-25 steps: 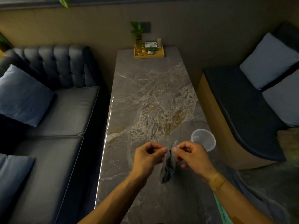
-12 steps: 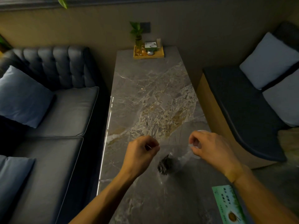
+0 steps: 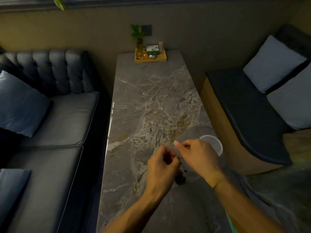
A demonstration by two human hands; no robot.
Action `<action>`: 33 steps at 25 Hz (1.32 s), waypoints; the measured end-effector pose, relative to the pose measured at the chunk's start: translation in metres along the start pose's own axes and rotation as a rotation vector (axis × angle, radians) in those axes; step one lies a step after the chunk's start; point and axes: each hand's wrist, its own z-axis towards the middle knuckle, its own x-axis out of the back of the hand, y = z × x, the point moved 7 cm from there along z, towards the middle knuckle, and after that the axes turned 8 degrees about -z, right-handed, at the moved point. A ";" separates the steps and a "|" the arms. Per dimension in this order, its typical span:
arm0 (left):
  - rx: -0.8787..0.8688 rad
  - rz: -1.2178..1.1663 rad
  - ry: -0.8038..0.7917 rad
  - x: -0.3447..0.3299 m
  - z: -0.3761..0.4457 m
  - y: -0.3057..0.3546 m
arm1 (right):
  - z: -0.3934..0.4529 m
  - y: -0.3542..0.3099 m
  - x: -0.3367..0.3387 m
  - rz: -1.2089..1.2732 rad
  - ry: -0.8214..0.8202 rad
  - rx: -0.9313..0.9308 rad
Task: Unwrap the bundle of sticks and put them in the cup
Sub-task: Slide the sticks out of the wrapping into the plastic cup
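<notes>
A dark bundle of sticks (image 3: 180, 179) in clear plastic wrap hangs just above the marble table (image 3: 151, 101), between my two hands. My left hand (image 3: 162, 167) is curled, its fingers pinching the wrap at the bundle's top. My right hand (image 3: 196, 157) is close beside it, thumb and forefinger pinched on an edge of the clear wrap. A translucent plastic cup (image 3: 213, 144) stands upright on the table just behind my right hand, which hides part of it. The light is dim, so the wrap's outline is hard to make out.
A wooden tray (image 3: 150, 58) with a small plant and small items sits at the table's far end. A grey sofa (image 3: 50, 132) runs along the left, and a dark bench (image 3: 249, 115) with pale cushions is on the right.
Half a second ago my hands were spread wide, stretching the wrap; now they have come back together above the bundle. My right hand moved left, uncovering most of the cup.
</notes>
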 end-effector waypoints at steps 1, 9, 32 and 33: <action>-0.023 0.019 -0.010 -0.002 -0.004 0.000 | 0.002 0.000 0.000 0.039 0.003 -0.004; 0.121 -0.082 -0.045 0.033 -0.007 -0.077 | -0.002 0.000 0.003 0.094 0.004 0.101; 0.284 -0.233 -0.106 0.119 0.072 -0.142 | 0.013 0.046 0.081 0.384 0.156 -0.007; 0.245 -0.226 -0.094 0.120 0.073 -0.133 | 0.015 0.057 0.080 0.401 0.156 -0.033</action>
